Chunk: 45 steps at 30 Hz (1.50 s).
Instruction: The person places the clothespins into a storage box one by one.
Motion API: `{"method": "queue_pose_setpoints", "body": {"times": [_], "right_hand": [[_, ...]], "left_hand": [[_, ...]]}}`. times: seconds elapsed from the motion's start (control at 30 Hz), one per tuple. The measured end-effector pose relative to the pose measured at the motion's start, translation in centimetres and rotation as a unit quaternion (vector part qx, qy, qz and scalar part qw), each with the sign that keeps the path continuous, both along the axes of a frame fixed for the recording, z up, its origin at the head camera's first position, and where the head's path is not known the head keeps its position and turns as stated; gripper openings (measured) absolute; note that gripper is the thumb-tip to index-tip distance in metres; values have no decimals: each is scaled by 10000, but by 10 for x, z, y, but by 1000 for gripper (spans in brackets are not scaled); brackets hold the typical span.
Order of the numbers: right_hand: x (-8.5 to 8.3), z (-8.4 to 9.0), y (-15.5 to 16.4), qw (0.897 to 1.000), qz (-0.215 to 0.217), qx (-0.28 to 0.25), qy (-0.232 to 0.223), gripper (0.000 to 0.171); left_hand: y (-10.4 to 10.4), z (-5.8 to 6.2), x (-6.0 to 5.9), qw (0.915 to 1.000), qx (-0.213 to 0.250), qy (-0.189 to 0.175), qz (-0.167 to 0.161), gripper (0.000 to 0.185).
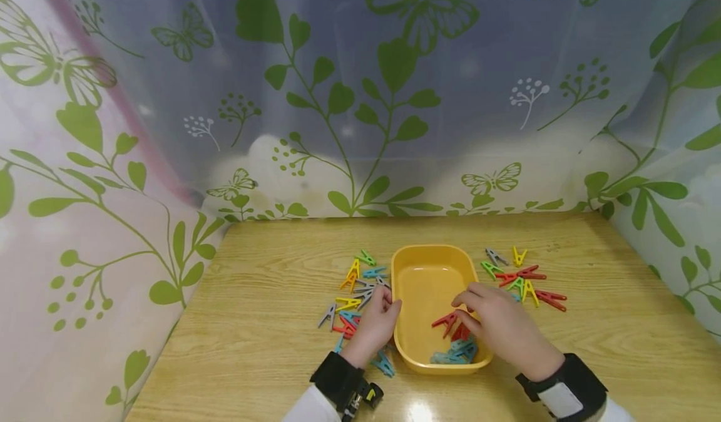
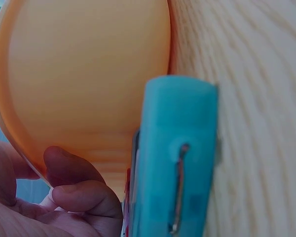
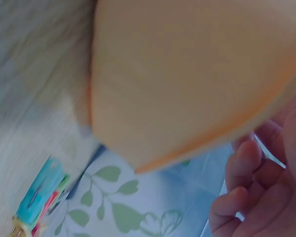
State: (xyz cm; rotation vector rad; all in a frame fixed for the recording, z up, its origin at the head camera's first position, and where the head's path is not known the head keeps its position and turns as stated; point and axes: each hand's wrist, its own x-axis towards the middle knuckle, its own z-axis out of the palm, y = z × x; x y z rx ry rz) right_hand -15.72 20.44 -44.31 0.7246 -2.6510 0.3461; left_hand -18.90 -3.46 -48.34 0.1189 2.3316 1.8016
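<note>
1. Wrist straps sit nearest the head camera; beyond them both hands work at a yellow tray [image 1: 403, 265] on a wooden table [image 1: 270, 347].
2. Right hand [image 1: 501, 325] reaches over the tray's right rim, fingertips at a red peg [image 1: 445, 320] above the tray floor. It looks like a pinch, though whether the grip has let go is hard to tell. Blue pegs [image 1: 457, 351] already lie in the tray's near end.
3. Left hand [image 1: 376, 322] rests just outside the tray's left wall, fingers curled over the left pile [image 1: 355, 297] of pegs. Whether they actually grasp one I cannot tell; the left wrist view shows curled fingers [image 2: 84, 197] beside the tray wall [image 2: 89, 74] and a blue peg [image 2: 175, 158] close up.
4. Risk: the red peg is held by its tip, so a loose pinch could drop it onto the rim and send it bouncing out.
5. Risk: both hands flank a light tray. A nudge from either could slide it into the piles and scatter them.
6. Risk: the left hand's heel lies over pegs near the tray's near corner; dragging back could sweep a blue peg [image 1: 385, 364] towards the near table edge.
7. Edges: the right pile [image 1: 521, 278] lies just beside the tray, well clear of the right table edge. Curtain [image 1: 360, 96] closes in the far side and both flanks.
8. Open room: bare wood lies far left, far right and behind the tray. The tray's far half is free.
</note>
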Motion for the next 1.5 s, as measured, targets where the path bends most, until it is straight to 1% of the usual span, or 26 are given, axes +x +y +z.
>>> {"method": "queue_pose_setpoints", "body": {"times": [0.1, 0.3, 0.43, 0.53, 0.7, 0.83, 1.13, 1.3, 1.5], "right_hand": [[-5, 0, 9, 9996, -207, -173, -64, 13], [-15, -1, 28, 9973, -677, -288, 12, 10], [-25, -10, 42, 9949, -934, -372, -29, 9], [-31, -19, 51, 9940, -1026, -347, -119, 9], [-36, -28, 59, 9929, -1101, -99, -451, 11], [-37, -30, 62, 9913, -1142, 133, -642, 14], [-38, -35, 67, 9875, -1159, 412, -983, 15], [-38, -35, 68, 9876, -1164, 432, -961, 16], [-37, -34, 66, 9908, -1134, 381, -640, 13]], "left_hand": [[0, 0, 0, 10000, -38, -31, 14, 12], [0, 0, 1, 10000, -43, 42, -19, 12], [0, -1, 1, 10000, -50, 73, -20, 12], [0, -1, 1, 10000, -58, 73, -18, 13], [0, -1, 2, 10000, -42, 64, -26, 13], [0, -1, 2, 10000, -36, 36, -7, 11], [0, 0, 2, 10000, -52, 65, 3, 11], [1, 1, 1, 9999, -63, 98, 29, 11], [1, 1, 1, 9999, -101, 64, 37, 11]]}}
